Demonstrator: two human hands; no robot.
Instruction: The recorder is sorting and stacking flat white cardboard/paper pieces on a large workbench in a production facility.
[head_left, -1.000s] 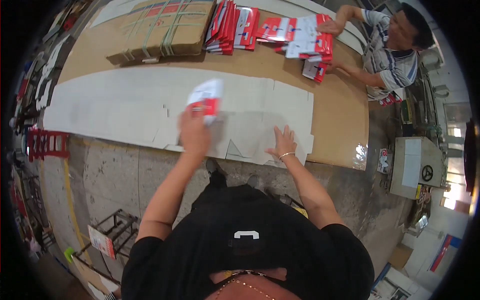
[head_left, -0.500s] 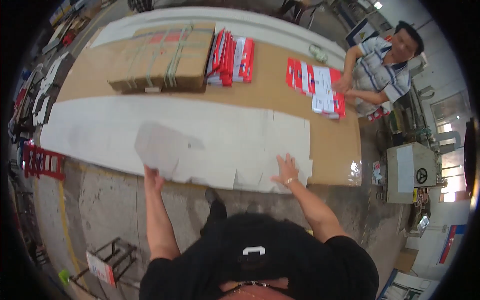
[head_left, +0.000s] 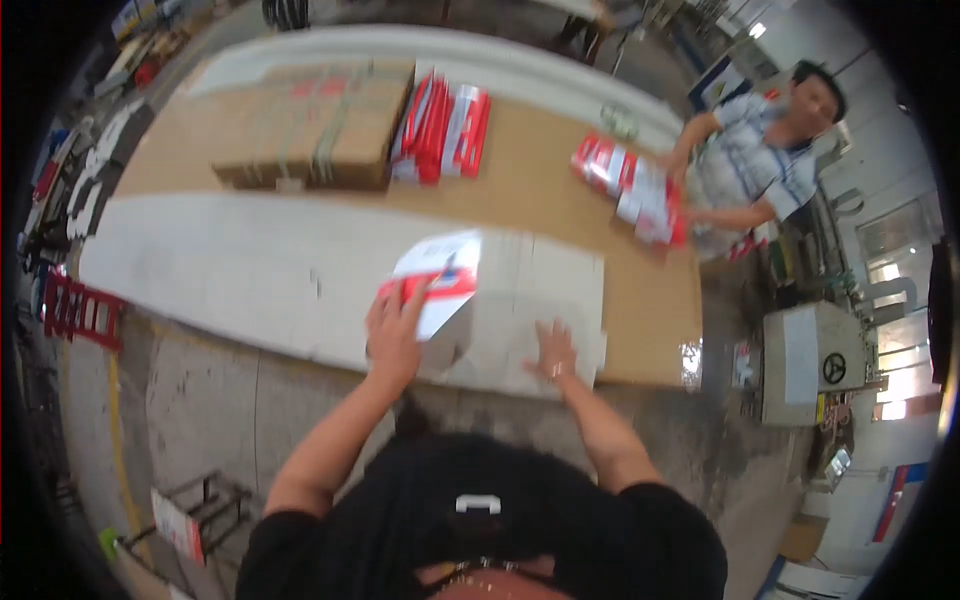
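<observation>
A flat white printed sheet with a red band (head_left: 448, 284), perhaps a card or flat bag, is tilted above the near middle of the table. My left hand (head_left: 396, 335) is closed on its near left edge, fingers over the red band; the thumb is hidden. Beneath it lies a long whitish cardboard sheet (head_left: 220, 265) along the table's near side. My right hand (head_left: 553, 352) rests with fingers spread on this cardboard, close to its right end. It holds nothing and is apart from the printed sheet.
A strapped brown carton (head_left: 300, 130) stands at the back left beside upright red-and-white packets (head_left: 425, 130). More packets (head_left: 640, 195) overlap at the right, where another person (head_left: 755, 150) has hands on them. A machine with a handwheel (head_left: 795, 365) stands beyond the table's right end.
My left hand has moved right, bringing the sheet from the near left to the middle; its printed face now shows where a plain greyish one did. My right hand stays flat on the cardboard.
</observation>
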